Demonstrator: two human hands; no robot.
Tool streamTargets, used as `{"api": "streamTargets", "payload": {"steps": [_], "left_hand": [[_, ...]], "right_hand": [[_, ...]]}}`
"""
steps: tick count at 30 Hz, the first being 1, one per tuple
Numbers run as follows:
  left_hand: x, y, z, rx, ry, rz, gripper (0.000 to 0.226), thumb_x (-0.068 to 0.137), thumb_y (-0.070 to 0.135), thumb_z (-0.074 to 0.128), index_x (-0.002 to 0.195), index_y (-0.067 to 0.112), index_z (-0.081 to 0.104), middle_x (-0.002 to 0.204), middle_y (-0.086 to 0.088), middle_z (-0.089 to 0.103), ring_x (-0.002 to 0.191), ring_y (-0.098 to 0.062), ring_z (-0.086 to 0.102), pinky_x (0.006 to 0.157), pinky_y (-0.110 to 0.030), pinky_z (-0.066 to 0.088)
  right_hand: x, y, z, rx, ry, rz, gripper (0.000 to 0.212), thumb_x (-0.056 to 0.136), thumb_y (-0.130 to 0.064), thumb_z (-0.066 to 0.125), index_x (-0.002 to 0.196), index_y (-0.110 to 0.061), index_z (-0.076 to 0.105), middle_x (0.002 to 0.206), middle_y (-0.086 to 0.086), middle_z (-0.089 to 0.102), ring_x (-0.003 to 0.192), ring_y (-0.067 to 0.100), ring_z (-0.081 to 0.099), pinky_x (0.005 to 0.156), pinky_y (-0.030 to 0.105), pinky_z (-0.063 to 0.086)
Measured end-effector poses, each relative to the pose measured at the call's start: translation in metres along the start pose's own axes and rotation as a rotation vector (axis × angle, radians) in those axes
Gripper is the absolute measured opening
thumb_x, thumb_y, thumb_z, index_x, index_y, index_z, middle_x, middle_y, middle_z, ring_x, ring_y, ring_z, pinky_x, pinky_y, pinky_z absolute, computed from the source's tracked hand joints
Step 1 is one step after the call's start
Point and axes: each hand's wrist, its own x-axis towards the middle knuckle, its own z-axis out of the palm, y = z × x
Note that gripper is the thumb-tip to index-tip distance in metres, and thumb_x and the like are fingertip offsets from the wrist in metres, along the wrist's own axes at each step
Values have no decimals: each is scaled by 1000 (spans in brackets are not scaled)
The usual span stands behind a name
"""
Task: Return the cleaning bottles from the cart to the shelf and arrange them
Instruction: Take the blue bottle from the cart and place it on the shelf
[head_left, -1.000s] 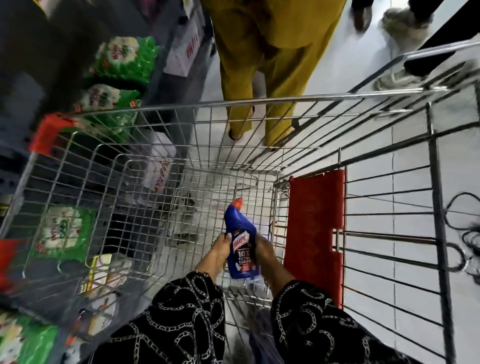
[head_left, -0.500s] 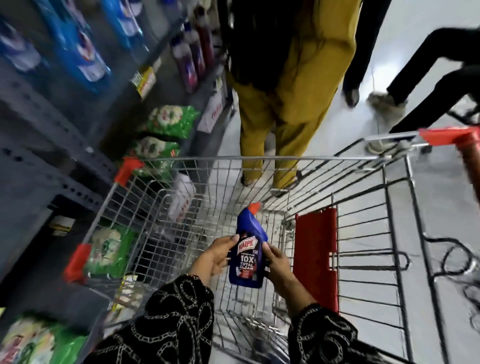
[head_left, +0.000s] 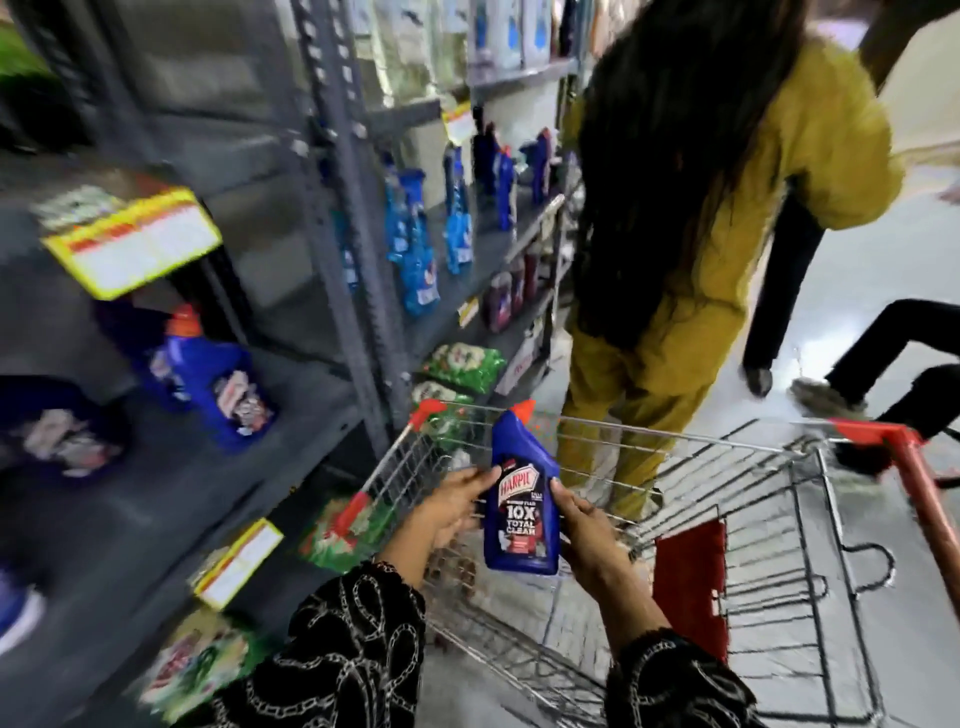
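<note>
Nearest the camera, two forearms in black sleeves with a white chain print reach forward. The left hand (head_left: 452, 501) and the right hand (head_left: 584, 525) are clamped on opposite sides of one dark blue plastic toilet-cleaner bottle with an orange-red angled cap (head_left: 522, 499). The bottle stands upright between the hands, label toward the camera; the left thumb lies on its upper left edge, the right thumb on its right edge.

The bottle is held above the silver wire shopping cart with red corner guards and a red handle (head_left: 727, 467), over the cart's left part.

To the left stands the grey metal shelf unit (head_left: 218, 467). A similar blue bottle with an orange cap (head_left: 208, 374) rests on it, blurred.

Beyond the cart stands a person in a mustard-yellow outfit (head_left: 727, 260), back turned.
</note>
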Motion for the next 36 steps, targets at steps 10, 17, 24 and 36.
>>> {"api": "streamTargets", "payload": {"steps": [10,17,24,36], "left_hand": [[-153,22,-153,-76,278,185,10,91,25,56,96,18,61,77,2,69,69,-12,63,66,-26,52],[-211,39,-235,-125,637,298,19,90,14,57,109,17,58,78,8,69,65,-5,63,65,-23,48],[-210,47,-275,-96,848,380,35,91,7,54,127,3,55,96,-4,65,81,-4,63,65,-16,49],[-179,51,-298,-191,945,468,45,91,1,52,135,1,45,132,-23,57,98,-16,58,73,-13,53]], "right_hand": [[-39,5,179,-166,-462,-68,16,76,-30,69,75,-15,75,74,0,74,69,16,67,62,27,53],[-29,9,311,-414,-742,-231,25,95,-8,49,117,0,58,91,9,64,75,15,59,75,33,49],[0,25,389,-605,-751,-323,38,96,-6,46,133,2,44,127,29,57,118,42,55,99,57,45],[12,38,429,-595,-588,-339,46,99,-13,36,145,-17,32,134,18,55,118,34,56,102,50,46]]}}
